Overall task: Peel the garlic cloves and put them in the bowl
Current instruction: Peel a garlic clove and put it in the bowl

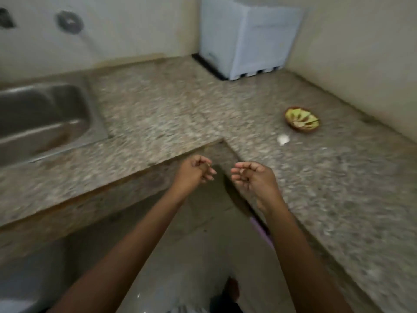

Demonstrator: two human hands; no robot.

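A small brown bowl [302, 119] with a yellow-green inside stands on the right wing of the granite counter [171, 105]. A white garlic bulb [283, 139] lies on the counter just in front of the bowl, to its left. My left hand [196, 171] and my right hand [250, 177] hang in the air in front of the counter's inner corner, a short gap between them. Both have loosely curled fingers and I see nothing in either. The garlic lies well to the right of and beyond my right hand. The frame is blurred.
A steel sink [42, 120] is set into the counter at the left. A pale blue box-like appliance [248, 37] stands in the far corner against the wall. Floor and my foot [232, 288] show below, between the two counter wings.
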